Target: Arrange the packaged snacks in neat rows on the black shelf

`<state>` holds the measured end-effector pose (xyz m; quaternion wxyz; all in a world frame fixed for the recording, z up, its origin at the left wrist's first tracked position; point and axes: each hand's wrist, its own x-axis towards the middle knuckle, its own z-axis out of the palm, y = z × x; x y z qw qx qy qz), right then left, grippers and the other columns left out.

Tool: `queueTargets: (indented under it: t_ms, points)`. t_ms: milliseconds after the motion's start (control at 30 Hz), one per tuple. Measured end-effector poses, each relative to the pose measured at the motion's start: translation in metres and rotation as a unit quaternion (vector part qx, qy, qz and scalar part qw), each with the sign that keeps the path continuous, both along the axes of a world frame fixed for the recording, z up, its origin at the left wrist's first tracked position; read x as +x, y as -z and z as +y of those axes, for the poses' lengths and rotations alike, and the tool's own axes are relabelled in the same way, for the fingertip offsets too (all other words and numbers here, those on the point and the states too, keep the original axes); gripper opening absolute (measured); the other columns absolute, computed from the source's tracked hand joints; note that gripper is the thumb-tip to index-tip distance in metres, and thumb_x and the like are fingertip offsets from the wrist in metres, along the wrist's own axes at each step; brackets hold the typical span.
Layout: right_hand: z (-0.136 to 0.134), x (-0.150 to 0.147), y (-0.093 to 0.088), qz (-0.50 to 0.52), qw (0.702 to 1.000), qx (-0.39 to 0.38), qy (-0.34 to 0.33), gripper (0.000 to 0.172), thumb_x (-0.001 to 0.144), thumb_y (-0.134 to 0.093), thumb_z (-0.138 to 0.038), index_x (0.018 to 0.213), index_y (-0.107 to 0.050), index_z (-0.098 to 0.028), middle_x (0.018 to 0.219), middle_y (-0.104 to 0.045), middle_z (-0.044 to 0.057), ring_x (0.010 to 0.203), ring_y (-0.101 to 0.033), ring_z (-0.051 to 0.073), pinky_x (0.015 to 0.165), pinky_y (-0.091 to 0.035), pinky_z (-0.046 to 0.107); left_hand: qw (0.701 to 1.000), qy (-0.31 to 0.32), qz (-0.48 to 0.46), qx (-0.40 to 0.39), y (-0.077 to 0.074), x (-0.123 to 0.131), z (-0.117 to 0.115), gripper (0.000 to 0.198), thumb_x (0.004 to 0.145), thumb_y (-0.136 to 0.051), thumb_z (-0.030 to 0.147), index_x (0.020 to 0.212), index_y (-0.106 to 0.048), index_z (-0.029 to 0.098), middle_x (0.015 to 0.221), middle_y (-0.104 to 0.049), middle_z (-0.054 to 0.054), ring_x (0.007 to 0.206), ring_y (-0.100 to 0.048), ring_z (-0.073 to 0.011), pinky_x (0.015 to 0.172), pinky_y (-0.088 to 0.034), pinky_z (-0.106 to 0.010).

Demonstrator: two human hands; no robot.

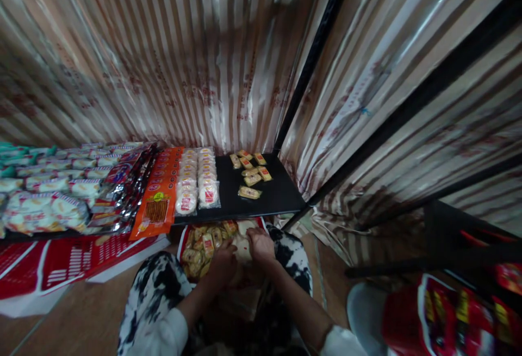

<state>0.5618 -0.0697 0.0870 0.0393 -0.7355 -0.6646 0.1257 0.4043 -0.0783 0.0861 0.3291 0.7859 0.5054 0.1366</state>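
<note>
Between my knees a box (pixel 184 232) holds many small wrapped pastries (pixel 207 244) with gold and red wrappers. My left hand (pixel 223 258) is over the box with its fingers curled in; what they hold, if anything, is hidden. Beside it my right hand (pixel 261 246) is closed on a pale sheet or flap (pixel 242 253) at the box's right side. Just beyond, several of the same pastries (pixel 253 179) lie loosely scattered on a black shelf (pixel 281 193).
Left of the scattered pastries stand two rows of round white packaged cakes (pixel 209 194), an orange snack packet (pixel 157 204) and rows of white packets (pixel 49 183). Black posts (pixel 322 46) frame the shelf before a striped plastic sheet (pixel 183 62). Red packages (pixel 457 307) are at lower right.
</note>
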Motion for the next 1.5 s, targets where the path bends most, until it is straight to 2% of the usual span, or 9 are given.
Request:
queueTargets:
  t_ms: [200,367,500,667,833,1000,1200,1333,1500]
  points:
    - [-0.011,-0.017,-0.019,0.038,0.996,-0.028,-0.075,0.024,0.088,-0.039,-0.020,0.092,-0.063,-0.020,0.096,-0.067,0.008,0.095,-0.058,0.018,0.080,-0.037,0.024,0.998,-0.045,0.011,0.034,0.007,-0.007,0.002,0.057,0.068,-0.036,0.004,0.123,-0.051,0.008,0.128,-0.052,-0.015,0.122,-0.045,-0.0224,0.105,-0.035,-0.036]
    - [-0.007,-0.019,-0.037,0.104,0.989,-0.027,-0.101,0.028,0.091,-0.036,-0.028,0.090,-0.062,-0.020,0.087,-0.068,0.006,0.085,-0.061,0.017,0.071,-0.038,0.023,0.997,-0.065,0.025,0.025,0.010,-0.020,0.003,0.059,0.069,-0.036,0.004,0.126,-0.049,0.009,0.135,-0.047,-0.015,0.128,-0.038,-0.0238,0.108,-0.030,-0.038]
    - [0.003,-0.019,-0.040,0.180,0.979,-0.014,-0.098,0.023,0.087,-0.041,-0.025,0.090,-0.064,-0.022,0.083,-0.068,0.003,0.081,-0.061,0.016,0.071,-0.039,0.023,0.995,-0.098,0.000,0.001,-0.005,-0.027,0.005,0.048,0.071,-0.041,0.009,0.117,-0.054,0.013,0.128,-0.053,-0.011,0.122,-0.045,-0.0217,0.105,-0.033,-0.035]
    - [0.014,-0.025,-0.042,0.307,0.945,0.021,-0.113,0.024,0.084,-0.043,-0.026,0.089,-0.066,-0.020,0.083,-0.069,0.003,0.079,-0.062,0.016,0.074,-0.044,0.026,0.987,-0.144,-0.064,-0.031,-0.017,-0.039,0.007,0.024,0.080,-0.043,0.023,0.099,-0.055,0.016,0.102,-0.064,-0.009,0.098,-0.058,-0.0197,0.089,-0.043,-0.034]
    - [0.022,-0.032,-0.036,0.448,0.894,0.026,-0.021,0.032,0.079,-0.053,-0.039,0.103,-0.060,-0.018,0.081,-0.068,0.003,0.077,-0.062,0.017,0.072,-0.048,0.029,0.962,-0.200,-0.175,-0.055,-0.008,-0.050,0.010,0.020,0.082,-0.043,0.035,0.088,-0.052,0.018,0.086,-0.065,-0.005,0.081,-0.062,-0.0177,0.076,-0.047,-0.032]
    - [0.022,-0.039,-0.027,0.570,0.821,-0.006,0.038,0.040,0.065,-0.066,-0.042,0.096,-0.057,-0.018,0.080,-0.067,0.002,0.075,-0.063,0.018,0.069,-0.050,0.030,0.930,-0.251,-0.258,-0.078,-0.004,-0.052,0.012,0.018,0.079,-0.046,0.037,0.083,-0.051,0.019,0.078,-0.064,-0.002,0.074,-0.062,-0.0165,0.069,-0.050,-0.031]
    - [0.016,-0.051,-0.022,0.588,0.807,0.004,0.046,0.028,0.065,-0.066,-0.037,0.085,-0.059,-0.019,0.076,-0.067,0.002,0.072,-0.063,0.018,0.068,-0.050,0.030,0.897,-0.276,-0.325,-0.122,-0.012,-0.047,0.017,0.020,0.077,-0.047,0.037,0.085,-0.048,0.019,0.077,-0.062,-0.002,0.067,-0.062,-0.0159,0.059,-0.052,-0.029]
    - [0.026,-0.055,-0.027,0.592,0.804,0.026,0.049,0.027,0.066,-0.065,-0.038,0.084,-0.059,-0.019,0.077,-0.067,0.003,0.072,-0.063,0.018,0.068,-0.050,0.030,0.912,-0.280,-0.290,-0.077,-0.021,-0.047,0.025,0.020,0.078,-0.045,0.034,0.088,-0.051,0.018,0.080,-0.064,-0.005,0.071,-0.062,-0.0171,0.068,-0.052,-0.032]
    - [0.056,-0.061,-0.035,0.596,0.801,0.024,0.054,0.030,0.061,-0.069,-0.040,0.079,-0.058,-0.019,0.070,-0.065,0.000,0.065,-0.060,0.015,0.064,-0.049,0.028,0.931,-0.292,-0.214,0.046,-0.028,-0.051,0.038,0.037,0.079,-0.041,0.025,0.113,-0.050,0.012,0.109,-0.059,-0.014,0.100,-0.058,-0.0213,0.089,-0.047,-0.037]
